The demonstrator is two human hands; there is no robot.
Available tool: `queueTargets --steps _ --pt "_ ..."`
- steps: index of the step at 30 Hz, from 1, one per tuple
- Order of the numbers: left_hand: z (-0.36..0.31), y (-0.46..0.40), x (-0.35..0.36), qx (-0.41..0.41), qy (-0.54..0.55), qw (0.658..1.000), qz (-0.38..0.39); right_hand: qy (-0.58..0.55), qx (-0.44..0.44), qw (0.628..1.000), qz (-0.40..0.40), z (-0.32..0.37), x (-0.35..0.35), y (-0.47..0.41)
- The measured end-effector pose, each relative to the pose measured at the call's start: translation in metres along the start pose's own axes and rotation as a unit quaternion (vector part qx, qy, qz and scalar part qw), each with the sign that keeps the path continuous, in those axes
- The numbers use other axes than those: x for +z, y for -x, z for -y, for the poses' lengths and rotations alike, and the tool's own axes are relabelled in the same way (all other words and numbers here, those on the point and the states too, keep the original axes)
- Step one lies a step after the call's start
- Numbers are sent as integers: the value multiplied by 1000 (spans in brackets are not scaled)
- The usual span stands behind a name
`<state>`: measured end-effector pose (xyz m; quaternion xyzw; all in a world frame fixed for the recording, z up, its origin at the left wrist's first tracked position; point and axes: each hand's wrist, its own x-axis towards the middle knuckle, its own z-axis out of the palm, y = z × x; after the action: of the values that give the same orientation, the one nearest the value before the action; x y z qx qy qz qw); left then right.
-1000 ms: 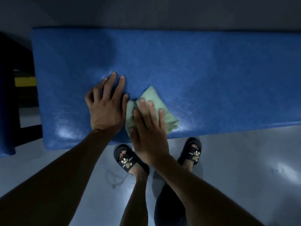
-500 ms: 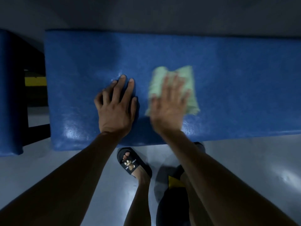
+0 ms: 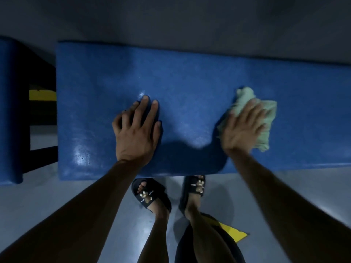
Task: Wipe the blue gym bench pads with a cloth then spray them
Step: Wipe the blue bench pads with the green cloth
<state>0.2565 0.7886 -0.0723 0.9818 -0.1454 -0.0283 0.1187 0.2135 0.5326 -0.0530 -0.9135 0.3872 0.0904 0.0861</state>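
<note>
Right hand (image 3: pixel 244 128) is pressing flat, fingers spread, on the bunched green cloth (image 3: pixel 263 118) atop the blue pad (image 3: pixel 190 76), left hand (image 3: pixel 137 130) splayed bracing (bunching is risking missed streaks, likely near the front edge)

Right hand (image 3: pixel 241 128) flat on cloth (image 3: pixel 266 118)

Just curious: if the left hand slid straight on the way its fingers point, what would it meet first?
Only bare blue pad ahead of the left hand, up to its far edge; the cloth lies off to the side.
</note>
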Motion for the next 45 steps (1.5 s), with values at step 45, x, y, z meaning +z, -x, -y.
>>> queueTargets --steps 45 --pt "-8 -3 -1 -10 -40 999 12 6 -155 988 -7 40 -8 -109"
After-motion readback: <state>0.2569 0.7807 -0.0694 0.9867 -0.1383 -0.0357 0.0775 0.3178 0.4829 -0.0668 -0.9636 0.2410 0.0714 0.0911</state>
